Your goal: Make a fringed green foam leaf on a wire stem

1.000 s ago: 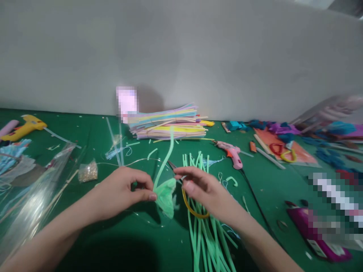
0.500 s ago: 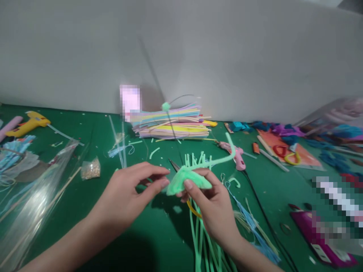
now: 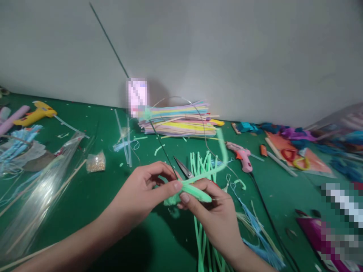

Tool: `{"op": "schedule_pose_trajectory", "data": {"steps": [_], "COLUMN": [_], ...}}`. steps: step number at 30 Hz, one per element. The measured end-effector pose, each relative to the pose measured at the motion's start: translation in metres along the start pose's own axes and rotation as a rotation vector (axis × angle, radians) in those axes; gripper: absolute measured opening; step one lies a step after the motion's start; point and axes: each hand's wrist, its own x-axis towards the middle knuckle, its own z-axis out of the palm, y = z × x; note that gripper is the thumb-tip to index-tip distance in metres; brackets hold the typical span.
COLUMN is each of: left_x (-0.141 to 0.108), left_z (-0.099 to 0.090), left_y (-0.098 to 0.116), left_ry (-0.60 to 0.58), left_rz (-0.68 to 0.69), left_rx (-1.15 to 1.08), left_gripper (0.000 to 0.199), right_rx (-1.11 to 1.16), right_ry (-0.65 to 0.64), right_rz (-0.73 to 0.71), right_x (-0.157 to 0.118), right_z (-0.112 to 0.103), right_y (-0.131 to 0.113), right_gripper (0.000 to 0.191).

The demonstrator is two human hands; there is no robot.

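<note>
Both hands hold a mint-green fuzzy pipe-cleaner shape [image 3: 195, 192], its flat folded side tilted. My left hand [image 3: 147, 189] pinches the shape's left end between thumb and fingers. Around the right part, my right hand [image 3: 211, 211] is closed, thumb on top. A loose green pipe-cleaner end [image 3: 222, 151] sticks up from it and bends. From the pinch, a thin dark stem [image 3: 110, 43] slants up left, carrying a small green tuft [image 3: 146, 113]. A fine wire arcs right from that tuft. Under the hands lie green pipe cleaners [image 3: 201, 245] and scissors [image 3: 183, 167], partly hidden.
Behind lies a bundle of pastel pipe cleaners [image 3: 178, 130] against the wall. A pink glue gun [image 3: 242, 155] with a black cord is at right, a yellow glue gun [image 3: 41, 113] at far left. A bead bag [image 3: 95, 162] and clear plastic sleeves [image 3: 48, 196] lie left.
My left hand has closed onto the green shape, whose flat side has tilted. The dark stem and tuft have swung left. The whole view has shifted slightly.
</note>
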Motion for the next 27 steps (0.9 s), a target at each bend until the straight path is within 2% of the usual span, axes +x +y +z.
{"op": "schedule_pose_trajectory", "data": {"steps": [2, 3, 6, 7, 9, 14, 16, 21, 25, 27], "left_x": [0.0, 0.0, -0.001, -0.001, -0.002, -0.001, 0.0, 0.001, 0.0, -0.001], "left_z": [-0.001, -0.001, -0.004, -0.004, -0.004, -0.001, 0.001, 0.004, 0.007, 0.007], "left_y": [0.002, 0.003, 0.004, 0.004, 0.002, -0.006, -0.007, -0.008, -0.009, -0.008], "left_ry": [0.003, 0.004, 0.018, 0.018, -0.001, -0.061, -0.06, -0.085, -0.083, -0.102], "left_rz": [-0.03, -0.048, -0.098, -0.114, -0.155, -0.247, -0.254, -0.198, -0.172, -0.16], "left_rx": [-0.052, -0.061, -0.03, -0.011, 0.033, 0.117, 0.092, -0.085, -0.102, -0.093], "left_gripper": [0.016, 0.017, 0.02, 0.02, 0.022, 0.027, 0.027, 0.024, 0.021, 0.021], "right_rx": [0.026, 0.069, 0.257, 0.287, 0.287, 0.027, -0.049, -0.101, -0.147, -0.186], "right_ry": [-0.053, -0.13, -0.448, -0.461, -0.388, -0.13, -0.054, -0.027, -0.039, -0.034], "right_rz": [0.009, 0.01, -0.005, 0.02, 0.022, -0.058, -0.086, -0.149, -0.298, -0.329], "right_x": [0.005, 0.008, 0.022, 0.027, 0.032, 0.03, 0.028, 0.029, 0.032, 0.031], "right_z": [-0.007, -0.012, -0.03, -0.034, -0.04, -0.033, -0.03, -0.033, -0.034, -0.033], "right_y": [0.001, 0.002, 0.009, 0.012, 0.016, 0.01, 0.005, 0.003, 0.004, 0.002], "right_gripper": [0.013, 0.018, 0.055, 0.058, 0.054, 0.014, 0.006, 0.01, 0.013, 0.014]}}
